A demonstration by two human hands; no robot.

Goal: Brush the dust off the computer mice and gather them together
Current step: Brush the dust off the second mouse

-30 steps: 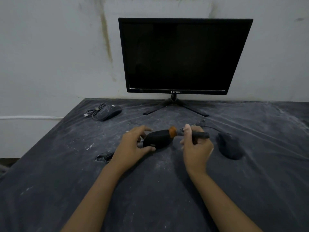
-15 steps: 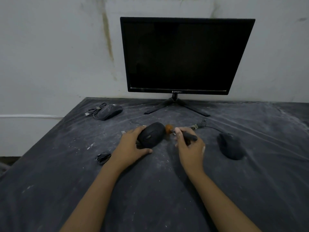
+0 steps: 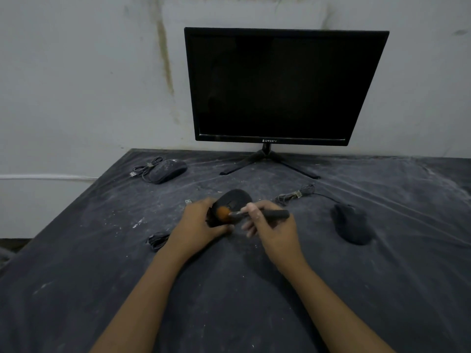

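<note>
While left hand [image 3: 198, 222] grips mouse [image 3: 235, 198], right hand [image 3: 274, 225] grips brush [image 3: 244, 215].

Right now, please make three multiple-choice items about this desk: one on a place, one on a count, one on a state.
1. Where does the mouse with its coiled cable lie?
A. far left corner
B. under the monitor
C. near front edge

2. How many mice show?
A. two
B. three
C. five

3. What state is the monitor in?
A. showing a picture
B. dark
C. lying flat

Answers:
1 A: the mouse with its coiled cable rests at the table's far left.
2 B: that one, the right mouse, and the held mouse in the left hand, brushed with the brush in the right hand.
3 B: the monitor screen is black.
</note>
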